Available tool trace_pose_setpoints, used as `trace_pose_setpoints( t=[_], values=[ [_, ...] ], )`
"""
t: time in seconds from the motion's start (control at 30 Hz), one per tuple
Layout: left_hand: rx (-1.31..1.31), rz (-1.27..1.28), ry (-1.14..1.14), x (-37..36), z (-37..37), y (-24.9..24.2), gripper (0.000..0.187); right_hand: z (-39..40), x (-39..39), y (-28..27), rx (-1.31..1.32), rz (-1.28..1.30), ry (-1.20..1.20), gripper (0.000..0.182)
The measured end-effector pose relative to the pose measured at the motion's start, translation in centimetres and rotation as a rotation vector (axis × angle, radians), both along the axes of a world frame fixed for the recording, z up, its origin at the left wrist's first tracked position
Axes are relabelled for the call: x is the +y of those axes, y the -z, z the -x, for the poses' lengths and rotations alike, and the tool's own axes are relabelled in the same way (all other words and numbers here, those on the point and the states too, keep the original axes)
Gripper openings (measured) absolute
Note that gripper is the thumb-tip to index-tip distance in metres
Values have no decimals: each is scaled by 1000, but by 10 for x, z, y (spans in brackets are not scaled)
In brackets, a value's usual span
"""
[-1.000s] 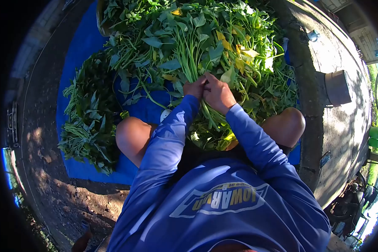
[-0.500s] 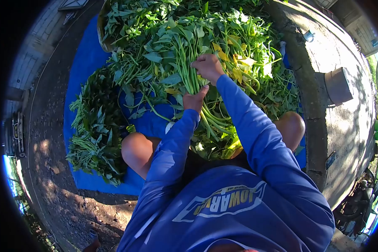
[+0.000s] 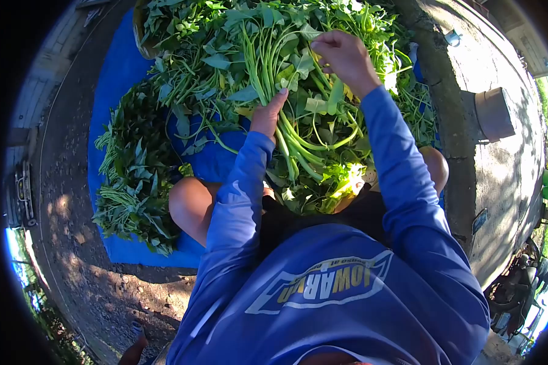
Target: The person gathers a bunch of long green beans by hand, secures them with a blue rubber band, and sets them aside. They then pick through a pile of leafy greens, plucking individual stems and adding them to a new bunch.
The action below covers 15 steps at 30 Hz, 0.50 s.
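My left hand is closed around the lower stems of a bunch of leafy greens, its thumb lying across them. The long pale green stems fan upward, and their cut ends stick out below the hand toward my lap. To the upper right, my right hand is raised over the pile, thumb and fingers pinched at a leafy stem beside the bunch. Its exact grip is partly hidden. Loose stems and leaves lie under both hands.
A large heap of greens covers the far part of the blue tarp. Tied-looking bundles lie in a row at the left. A concrete ledge with a brown pot-like object runs along the right. My knees flank the work.
My right hand has moved up and right, away from the bunch and my left hand. The left hand keeps its hold on the stems and has shifted slightly up and left.
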<state>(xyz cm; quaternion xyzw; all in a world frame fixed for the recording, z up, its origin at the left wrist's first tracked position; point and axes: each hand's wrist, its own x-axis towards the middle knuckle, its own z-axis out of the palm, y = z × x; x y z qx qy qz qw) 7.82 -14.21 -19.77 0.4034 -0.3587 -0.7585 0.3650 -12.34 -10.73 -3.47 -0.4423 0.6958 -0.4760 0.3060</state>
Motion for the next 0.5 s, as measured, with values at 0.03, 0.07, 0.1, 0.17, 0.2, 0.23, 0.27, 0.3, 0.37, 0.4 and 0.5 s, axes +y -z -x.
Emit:
trace_pose_setpoints(
  t=[0.03,0.07,0.1,0.17,0.2,0.23,0.27,0.3,0.37,0.4,0.5],
  values=[
    [47,42,-19,-3,2,5,41,6,21,-11,64,-48,-93,30],
    [32,33,-16,-4,1,-7,41,8,41,-16,127,-97,-184,28],
    [14,19,-9,-2,0,-20,41,1,63,-17,204,-100,-257,26],
    [4,-14,16,2,-1,-40,40,-14,104,-15,351,-106,-404,23],
    [34,-46,17,-1,-1,-41,39,-20,112,-4,416,13,-387,21],
    [62,-82,19,-1,0,-43,38,-29,120,5,478,128,-368,20],
    [68,-68,19,0,1,-45,38,-34,125,6,396,6,-386,19],
    [74,-53,17,1,1,-48,37,-33,126,13,511,3,-389,19],
    [75,-1,-20,7,1,-55,35,-34,128,32,735,-3,-394,19],
    [78,41,-54,8,5,-59,34,-33,130,33,789,14,-417,21],
    [110,75,-69,2,-2,-58,38,-36,146,37,577,23,-381,27]
  ],
)
